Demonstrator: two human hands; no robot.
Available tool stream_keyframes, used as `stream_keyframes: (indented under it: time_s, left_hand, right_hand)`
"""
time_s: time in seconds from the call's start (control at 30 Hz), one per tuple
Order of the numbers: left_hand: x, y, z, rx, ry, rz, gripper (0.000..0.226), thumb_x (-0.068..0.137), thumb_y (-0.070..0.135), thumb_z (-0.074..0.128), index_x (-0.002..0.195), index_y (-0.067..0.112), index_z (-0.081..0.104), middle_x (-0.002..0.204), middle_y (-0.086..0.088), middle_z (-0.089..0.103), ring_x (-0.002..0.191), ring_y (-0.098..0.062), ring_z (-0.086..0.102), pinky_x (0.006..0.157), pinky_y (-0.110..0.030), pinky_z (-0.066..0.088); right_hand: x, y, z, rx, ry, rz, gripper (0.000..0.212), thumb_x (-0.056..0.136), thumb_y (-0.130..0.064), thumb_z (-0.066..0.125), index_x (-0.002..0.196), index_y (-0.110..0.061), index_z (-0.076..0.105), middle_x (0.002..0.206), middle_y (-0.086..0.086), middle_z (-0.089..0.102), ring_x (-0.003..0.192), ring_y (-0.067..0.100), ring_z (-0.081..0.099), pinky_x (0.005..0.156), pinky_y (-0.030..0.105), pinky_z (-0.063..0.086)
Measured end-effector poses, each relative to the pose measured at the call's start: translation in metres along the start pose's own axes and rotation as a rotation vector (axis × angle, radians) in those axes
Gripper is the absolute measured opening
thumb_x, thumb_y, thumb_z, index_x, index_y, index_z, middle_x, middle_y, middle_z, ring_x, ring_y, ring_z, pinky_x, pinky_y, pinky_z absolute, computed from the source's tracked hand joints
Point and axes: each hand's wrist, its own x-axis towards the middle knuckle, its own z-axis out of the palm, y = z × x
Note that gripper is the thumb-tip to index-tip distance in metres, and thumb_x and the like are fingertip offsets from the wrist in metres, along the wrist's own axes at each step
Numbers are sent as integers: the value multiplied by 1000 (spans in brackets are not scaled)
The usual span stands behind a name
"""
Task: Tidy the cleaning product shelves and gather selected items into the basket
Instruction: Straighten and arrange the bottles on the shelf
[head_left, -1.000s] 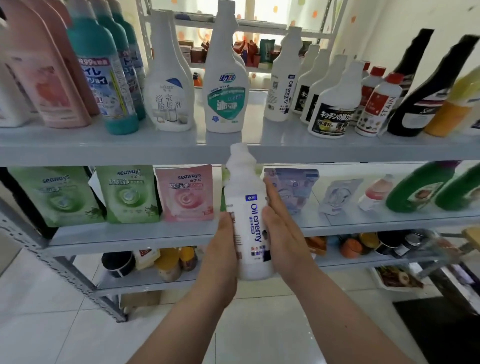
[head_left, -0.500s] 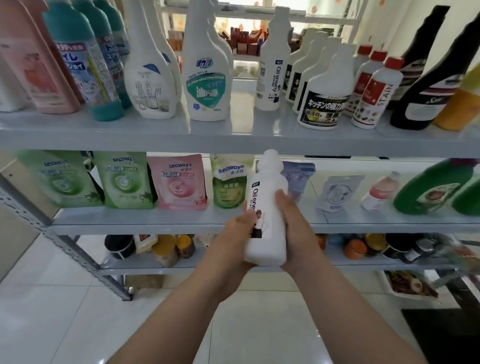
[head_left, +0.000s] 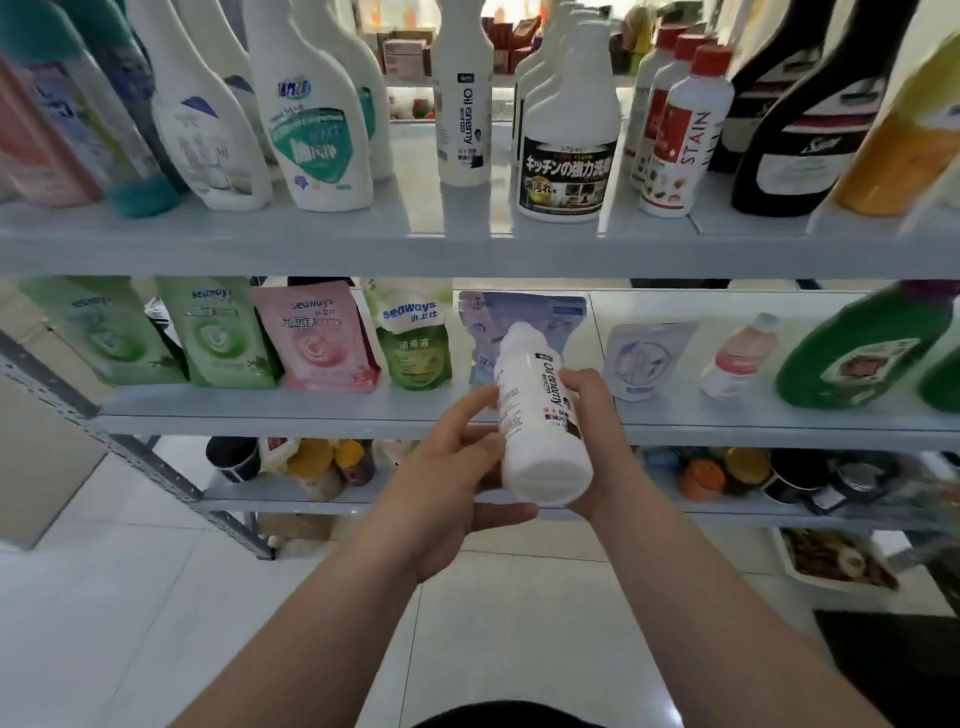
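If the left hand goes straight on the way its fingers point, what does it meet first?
The white Oil enemy bottle gripped by the right hand. The left hand points its fingers up-right at its side, apparently close or touching; depth unclear.

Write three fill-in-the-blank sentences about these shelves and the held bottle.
The right hand grips a white bottle labelled Oil ____. The front red-capped bottle on the shelf above reads ____. Between green pouches stands a ____ seaways pouch.
Missing: enemy; STAIN; pink.
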Motion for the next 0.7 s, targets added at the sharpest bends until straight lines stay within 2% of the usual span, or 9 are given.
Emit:
stream_keyframes:
  time_s: [0.1, 0.13, 0.2, 0.3, 0.37, 0.5, 0.57, 0.63, 0.7]
  left_hand:
    - [3, -10, 10, -91, -103, -77, 48, 90, 13, 69, 135, 15, 55, 127, -16, 69, 103, -35, 74, 71, -43, 62]
    - [4, -13, 12, -76, -122, -71, 51, 85, 13, 69, 134, 14, 55, 126, -15, 70, 104, -35, 74, 72, -43, 62]
    - [8, -20, 11, 105, -62, 42, 58, 73, 18, 75, 128, 29, 58, 125, -1, 70, 104, -28, 74, 74, -44, 62]
    - [8, -28, 9, 632, 98, 266, 65, 59, 42, 82, 113, 61, 51, 115, 30, 61, 104, 0, 66, 81, -37, 62]
    - [11, -36, 9, 699, 72, 273, 67, 58, 51, 82, 113, 66, 47, 115, 34, 60, 105, 6, 62, 86, -35, 61]
    - [16, -43, 1, 627, -135, 247, 64, 65, 49, 86, 123, 40, 60, 114, 6, 74, 106, -15, 72, 92, -47, 59]
    - [15, -47, -4, 623, -92, 293, 60, 64, 49, 86, 118, 44, 61, 112, 7, 75, 103, -14, 72, 87, -38, 60]
    - [13, -50, -12, 667, 3, 329, 57, 60, 50, 85, 110, 52, 58, 107, 17, 73, 96, -5, 72, 77, -28, 59]
    - [12, -50, -26, 738, 137, 349, 61, 54, 52, 85, 106, 55, 53, 102, 25, 69, 85, 1, 70, 65, -26, 60]
  right_hand:
    - [-1, -5, -12, -125, -29, -133, 52, 87, -45, 71, 125, -12, 58, 91, 12, 74, 74, 25, 73, 63, 36, 61]
    - [-2, -6, -15, -205, -23, -197, 58, 82, -45, 75, 127, -14, 56, 92, 10, 76, 77, 25, 75, 63, 37, 61]
    - [-5, -11, -18, -348, -16, -302, 68, 74, -42, 81, 131, -17, 52, 99, 6, 76, 85, 24, 76, 68, 37, 62]
    - [-12, -19, -22, -497, -30, -375, 81, 63, -42, 86, 134, -27, 51, 108, -1, 75, 99, 23, 75, 81, 48, 63]
    - [-18, -20, -26, -543, -120, -409, 75, 64, -35, 86, 132, -30, 53, 109, -1, 74, 103, 25, 74, 83, 49, 62]
    - [-27, -6, -25, -507, -264, -399, 74, 61, -27, 82, 129, -31, 54, 106, -2, 73, 101, 25, 72, 79, 40, 60]
    - [-27, 0, -22, -546, -267, -397, 74, 61, -32, 82, 130, -34, 54, 107, -4, 73, 104, 23, 72, 81, 40, 59]
    - [-26, 1, -13, -622, -234, -391, 59, 64, -45, 79, 121, -45, 62, 110, -8, 74, 107, 20, 71, 85, 44, 61]
    - [-23, -2, 0, -723, -117, -423, 46, 66, -61, 71, 108, -46, 68, 108, -7, 73, 103, 18, 71, 80, 44, 63]
